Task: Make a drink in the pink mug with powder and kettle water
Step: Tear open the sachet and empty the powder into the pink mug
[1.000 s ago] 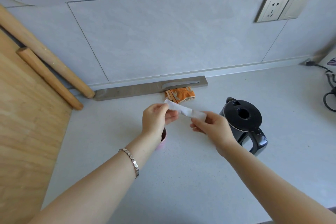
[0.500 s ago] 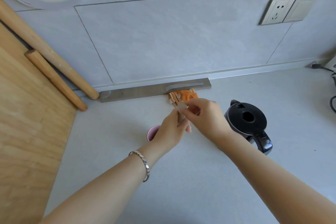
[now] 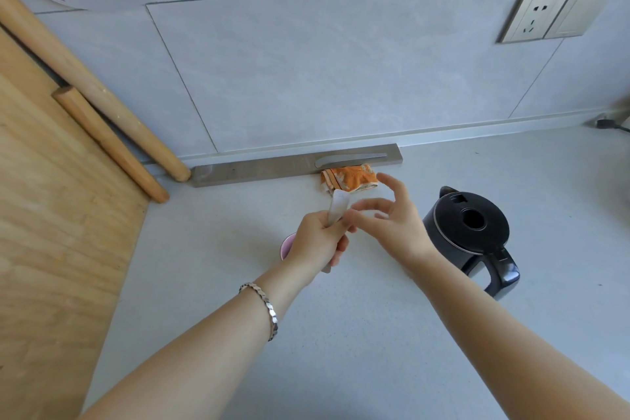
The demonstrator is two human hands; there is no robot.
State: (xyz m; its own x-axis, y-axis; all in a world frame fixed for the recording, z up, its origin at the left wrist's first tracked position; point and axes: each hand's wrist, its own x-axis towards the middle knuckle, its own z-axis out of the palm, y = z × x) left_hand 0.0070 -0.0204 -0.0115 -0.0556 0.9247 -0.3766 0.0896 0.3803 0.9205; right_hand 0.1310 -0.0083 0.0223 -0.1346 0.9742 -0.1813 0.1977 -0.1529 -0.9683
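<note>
My left hand (image 3: 318,240) grips a long white powder sachet (image 3: 337,210) upright, its top end sticking out above my fingers. The pink mug (image 3: 287,245) stands on the grey counter just left of that hand, mostly hidden behind it. My right hand (image 3: 392,225) hovers beside the sachet with fingers spread, holding nothing. The black kettle (image 3: 472,232) stands to the right of my right hand, lid closed, handle toward me.
An orange cloth (image 3: 351,178) lies by a metal strip (image 3: 293,165) at the wall's foot. A wooden board (image 3: 51,215) and two rolling pins (image 3: 109,143) fill the left. A wall socket (image 3: 535,17) and a cable (image 3: 610,124) are at right.
A second ago both hands held the sachet stretched flat between them. My left hand has since turned it upright and my right hand has let go and opened.
</note>
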